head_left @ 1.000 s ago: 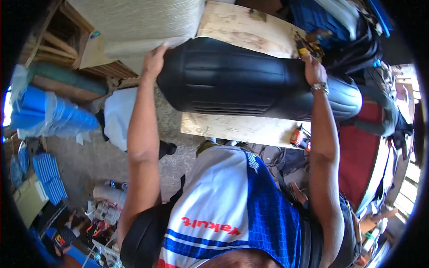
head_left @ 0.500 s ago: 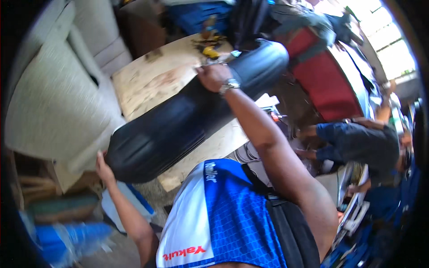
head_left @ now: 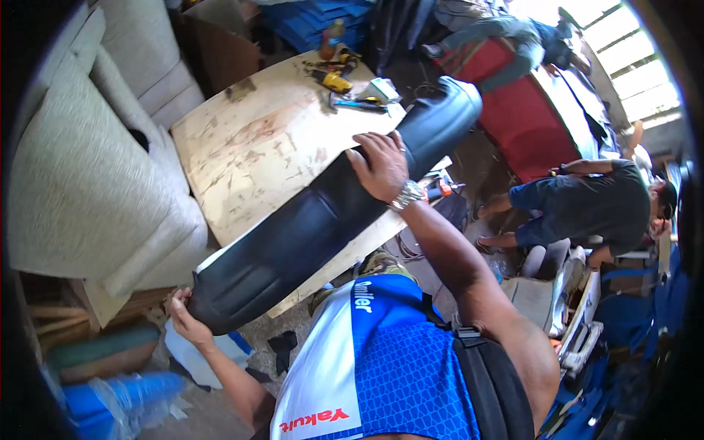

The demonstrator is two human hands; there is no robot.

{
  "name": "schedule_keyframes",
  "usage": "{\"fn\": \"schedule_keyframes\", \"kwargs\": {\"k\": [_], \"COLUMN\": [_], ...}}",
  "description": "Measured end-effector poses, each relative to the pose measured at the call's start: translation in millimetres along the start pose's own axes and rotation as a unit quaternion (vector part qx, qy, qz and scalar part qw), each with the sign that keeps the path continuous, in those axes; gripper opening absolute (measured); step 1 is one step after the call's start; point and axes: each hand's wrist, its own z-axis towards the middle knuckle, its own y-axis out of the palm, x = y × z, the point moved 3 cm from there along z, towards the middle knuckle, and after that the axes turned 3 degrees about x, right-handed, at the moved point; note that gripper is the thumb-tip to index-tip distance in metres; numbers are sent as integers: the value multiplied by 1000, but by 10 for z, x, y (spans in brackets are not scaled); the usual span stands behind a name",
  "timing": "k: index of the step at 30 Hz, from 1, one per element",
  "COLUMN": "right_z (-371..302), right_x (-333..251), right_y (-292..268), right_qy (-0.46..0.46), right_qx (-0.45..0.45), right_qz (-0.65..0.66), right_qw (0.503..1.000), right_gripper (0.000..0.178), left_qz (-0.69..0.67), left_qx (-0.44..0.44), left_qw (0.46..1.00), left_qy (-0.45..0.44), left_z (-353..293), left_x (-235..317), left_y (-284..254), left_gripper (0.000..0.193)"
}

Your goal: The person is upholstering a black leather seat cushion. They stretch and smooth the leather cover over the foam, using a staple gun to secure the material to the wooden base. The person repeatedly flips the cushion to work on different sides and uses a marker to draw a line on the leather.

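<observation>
A long black padded upholstery piece (head_left: 290, 231), smooth and leather-like with stitched seams, lies slantwise over a wooden tabletop (head_left: 235, 150). At its near left end my left hand (head_left: 191, 319) is closed round the edge, thumb on the near side. My right hand (head_left: 383, 167), with a metal watch at the wrist, rests on the upper part of the piece. Its fingers are stretched out and apart toward the far edge. The far right end of the piece rises in a rounded, curled shape past the table's edge.
On the table's far side are a yellow power drill (head_left: 334, 79) and a blue-handled hammer (head_left: 358, 105). An orange-and-black tool (head_left: 442, 191) lies beyond my right wrist. Beige sofa parts (head_left: 95, 183) stand left. A person (head_left: 594, 202) stands at right; another leans by a red panel (head_left: 524, 117).
The black piece has shifted down and slightly right, its near end lower. My right hand has gone from gripping its far edge to lying spread on top. My left hand moved down with the end.
</observation>
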Motion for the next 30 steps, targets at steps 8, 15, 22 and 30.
{"fn": "schedule_keyframes", "kwargs": {"k": [8,15,22,30], "right_z": [110,79,-348,19], "right_x": [1523,4486,5557,4626], "right_y": [-584,-718,-598,-808], "right_qy": [11,257,571,502], "right_qx": [151,141,5,-62], "right_qz": [-48,83,493,625], "right_qw": [987,952,656,595], "right_gripper": [37,54,68,70], "left_qz": [173,-162,-246,-197], "left_qx": [248,232,226,286], "left_qw": [953,906,868,885], "left_qy": [-15,-315,-367,-310], "left_z": [-420,-848,-1536,-1249], "left_x": [292,78,80,132], "left_y": [54,-92,-179,-107], "left_gripper": [55,80,75,70]}}
